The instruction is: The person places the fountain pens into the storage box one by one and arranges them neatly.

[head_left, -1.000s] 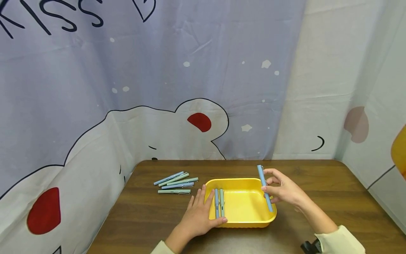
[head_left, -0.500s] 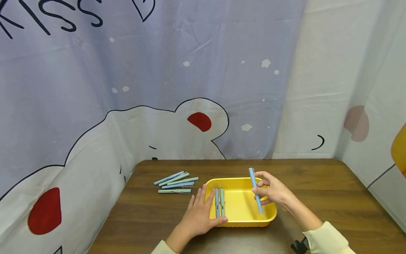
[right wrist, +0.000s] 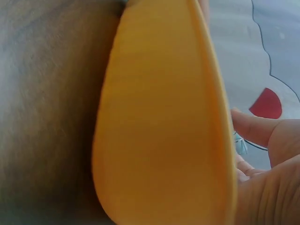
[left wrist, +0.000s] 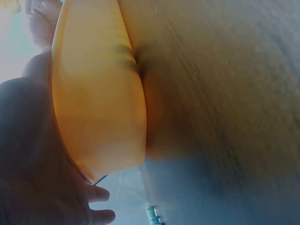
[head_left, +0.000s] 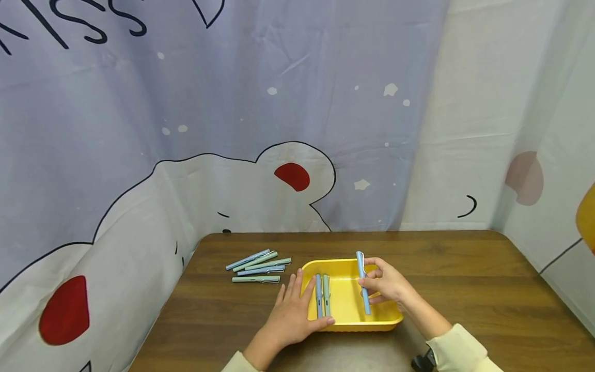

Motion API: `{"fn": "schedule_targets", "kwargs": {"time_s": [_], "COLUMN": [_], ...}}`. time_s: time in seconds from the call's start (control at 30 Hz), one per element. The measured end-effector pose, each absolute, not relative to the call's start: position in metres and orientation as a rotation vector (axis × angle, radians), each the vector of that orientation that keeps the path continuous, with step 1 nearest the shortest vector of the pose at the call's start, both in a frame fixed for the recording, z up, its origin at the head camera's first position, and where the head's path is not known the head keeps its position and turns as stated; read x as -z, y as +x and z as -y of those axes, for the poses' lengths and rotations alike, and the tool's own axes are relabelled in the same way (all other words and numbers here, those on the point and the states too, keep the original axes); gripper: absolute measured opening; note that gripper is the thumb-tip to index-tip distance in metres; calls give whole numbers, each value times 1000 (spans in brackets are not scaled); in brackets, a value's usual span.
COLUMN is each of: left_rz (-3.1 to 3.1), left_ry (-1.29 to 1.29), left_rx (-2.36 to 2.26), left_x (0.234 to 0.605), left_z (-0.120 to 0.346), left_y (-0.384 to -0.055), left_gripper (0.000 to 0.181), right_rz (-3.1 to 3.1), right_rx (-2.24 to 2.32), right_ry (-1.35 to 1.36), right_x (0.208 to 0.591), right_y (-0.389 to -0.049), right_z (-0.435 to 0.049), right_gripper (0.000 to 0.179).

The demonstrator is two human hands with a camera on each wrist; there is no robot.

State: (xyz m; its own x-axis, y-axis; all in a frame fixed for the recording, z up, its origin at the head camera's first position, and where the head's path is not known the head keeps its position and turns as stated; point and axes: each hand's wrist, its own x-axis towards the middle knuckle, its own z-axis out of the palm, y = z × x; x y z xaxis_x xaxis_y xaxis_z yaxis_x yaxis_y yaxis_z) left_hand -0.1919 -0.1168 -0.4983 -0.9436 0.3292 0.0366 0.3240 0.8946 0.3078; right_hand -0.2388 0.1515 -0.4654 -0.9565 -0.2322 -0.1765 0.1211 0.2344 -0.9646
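Note:
A yellow plastic tray (head_left: 346, 327) stands on the table. Inside it at the left, a blue pen (head_left: 318, 297) and a green pen (head_left: 326, 295) lie side by side. My right hand (head_left: 382, 283) pinches another blue pen (head_left: 363, 279) between thumb and fingers, tilted nearly upright over the tray's right half. My left hand (head_left: 294, 315) rests with spread, straight fingers on the tray's left rim, its thumb along the near rim. In both wrist views the tray's side wall (right wrist: 159, 117) fills the middle; the right wrist view shows little of the held pen.
Left of the tray, several blue and green pens lie on the wooden table (head_left: 200, 320), most in a loose heap (head_left: 257, 262), with one green pen (head_left: 255, 279) lying nearer me. A printed curtain (head_left: 297, 103) hangs behind the table.
My right hand has carried the blue pen leftward from the tray's right rim to over its inside, slightly lower, and the pen leans less. The left hand stays in place.

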Motion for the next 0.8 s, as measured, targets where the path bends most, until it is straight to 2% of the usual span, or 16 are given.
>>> {"fn": "schedule_targets", "kwargs": {"time_s": [0.33,0.8], "left_rz": [-3059,-3040], "left_ry": [529,531], "left_rx": [-458,-445], "left_x": [496,495], "left_z": [116,116], "left_y": [-193,-192], "left_gripper": [104,103], "right_rz": [-2242,-2209], "right_rx": [1756,1694], "right_ry": [31,27], "right_x": [479,494], "right_y": [-239,-239], "right_z": [-127,-106], "right_gripper": [48,47]}}
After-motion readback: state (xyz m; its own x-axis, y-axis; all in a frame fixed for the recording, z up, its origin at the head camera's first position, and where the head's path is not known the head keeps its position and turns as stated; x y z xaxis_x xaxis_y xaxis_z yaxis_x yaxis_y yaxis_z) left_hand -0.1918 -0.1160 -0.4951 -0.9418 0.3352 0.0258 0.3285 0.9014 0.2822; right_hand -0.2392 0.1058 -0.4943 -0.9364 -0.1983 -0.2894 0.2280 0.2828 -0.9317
